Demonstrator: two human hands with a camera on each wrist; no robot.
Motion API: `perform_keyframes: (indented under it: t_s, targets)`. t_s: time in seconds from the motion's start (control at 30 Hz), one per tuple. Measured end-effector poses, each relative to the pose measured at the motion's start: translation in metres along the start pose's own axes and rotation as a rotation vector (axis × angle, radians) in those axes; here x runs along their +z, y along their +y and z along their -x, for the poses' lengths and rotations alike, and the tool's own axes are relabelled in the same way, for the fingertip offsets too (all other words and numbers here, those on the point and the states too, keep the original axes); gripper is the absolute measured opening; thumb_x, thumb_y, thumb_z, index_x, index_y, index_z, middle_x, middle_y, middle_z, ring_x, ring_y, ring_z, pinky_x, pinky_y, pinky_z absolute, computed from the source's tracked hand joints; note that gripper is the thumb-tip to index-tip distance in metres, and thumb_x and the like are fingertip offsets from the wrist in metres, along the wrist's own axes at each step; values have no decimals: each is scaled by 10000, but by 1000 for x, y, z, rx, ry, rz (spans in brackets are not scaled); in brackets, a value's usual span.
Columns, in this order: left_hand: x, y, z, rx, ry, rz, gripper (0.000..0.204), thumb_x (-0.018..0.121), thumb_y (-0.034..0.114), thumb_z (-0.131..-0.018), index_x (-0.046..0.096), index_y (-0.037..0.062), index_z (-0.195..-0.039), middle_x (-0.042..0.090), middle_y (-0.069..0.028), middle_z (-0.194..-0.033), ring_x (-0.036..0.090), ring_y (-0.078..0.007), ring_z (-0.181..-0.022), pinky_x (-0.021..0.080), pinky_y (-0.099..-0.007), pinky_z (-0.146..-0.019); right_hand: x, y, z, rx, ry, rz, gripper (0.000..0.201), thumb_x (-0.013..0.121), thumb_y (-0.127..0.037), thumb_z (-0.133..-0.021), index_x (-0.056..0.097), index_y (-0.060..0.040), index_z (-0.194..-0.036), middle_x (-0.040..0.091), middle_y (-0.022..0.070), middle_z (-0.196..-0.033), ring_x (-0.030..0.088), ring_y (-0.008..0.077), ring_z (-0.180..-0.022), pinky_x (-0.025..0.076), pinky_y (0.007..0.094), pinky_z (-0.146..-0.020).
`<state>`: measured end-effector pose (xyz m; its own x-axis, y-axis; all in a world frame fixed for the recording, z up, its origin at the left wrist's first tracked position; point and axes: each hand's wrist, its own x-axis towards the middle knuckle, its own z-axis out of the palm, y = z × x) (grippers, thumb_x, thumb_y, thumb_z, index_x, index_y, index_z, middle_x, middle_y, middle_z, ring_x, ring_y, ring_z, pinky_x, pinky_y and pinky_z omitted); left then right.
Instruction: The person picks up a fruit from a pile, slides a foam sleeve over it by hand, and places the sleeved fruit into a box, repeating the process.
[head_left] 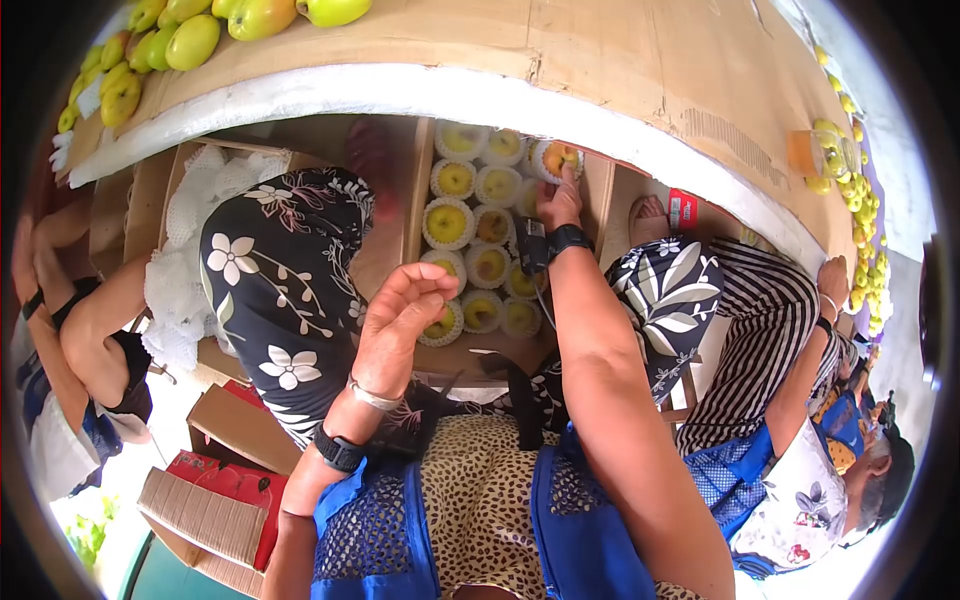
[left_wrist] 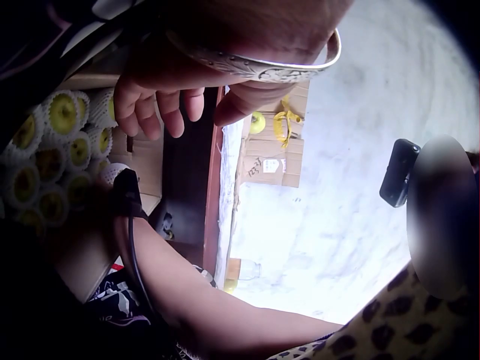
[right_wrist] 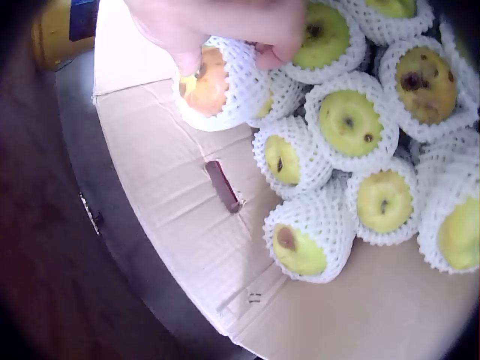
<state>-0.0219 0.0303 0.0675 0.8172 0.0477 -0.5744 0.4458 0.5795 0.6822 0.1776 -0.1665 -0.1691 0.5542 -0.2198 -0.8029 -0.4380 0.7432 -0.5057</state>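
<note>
My right hand (head_left: 560, 205) grips an orange-tinged apple (head_left: 556, 160) in a white foam net, at the far right corner of a cardboard box (head_left: 598, 190). In the right wrist view, the fingers of the right hand (right_wrist: 225, 22) wrap this netted apple (right_wrist: 206, 86) against the box wall. Rows of yellow-green apples (head_left: 446, 222) in foam nets fill the box, some with brown spots. My left hand (head_left: 400, 325) hovers at the box's near left side, fingers loosely bent, holding nothing. The left wrist view shows the left hand (left_wrist: 169, 97) with its fingers apart.
A cardboard-covered table (head_left: 620, 60) with a white edge overhangs the far side of the box. Loose apples (head_left: 195, 42) lie on it. Foam nets (head_left: 190, 260) pile up at left, above red cartons (head_left: 215, 510). Other people sit on both sides.
</note>
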Motion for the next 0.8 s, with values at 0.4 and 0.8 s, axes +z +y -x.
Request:
perform_keyframes:
  t_s: [0.4,0.8]
  targets:
    - [-16,-10,3,167,-138,77,269,556,63,-843,504,89,-1106,577,-53,-1096,542,-154,-1025,426,-289,-856,-42,21,31,-552,-556,1346,448,582,-51,-729,473,-61,-1163,553,138,-1089,554,284,-929,464,356,-770]
    - [-189,68,68,731,484,215,261,549,142,-839,519,72,-1089,597,-82,-1021,575,-151,-847,476,-273,-716,15,-3,225,265,-855,642,507,574,-253,-853,388,-67,-1287,418,104,-1281,427,238,-1121,374,381,-914]
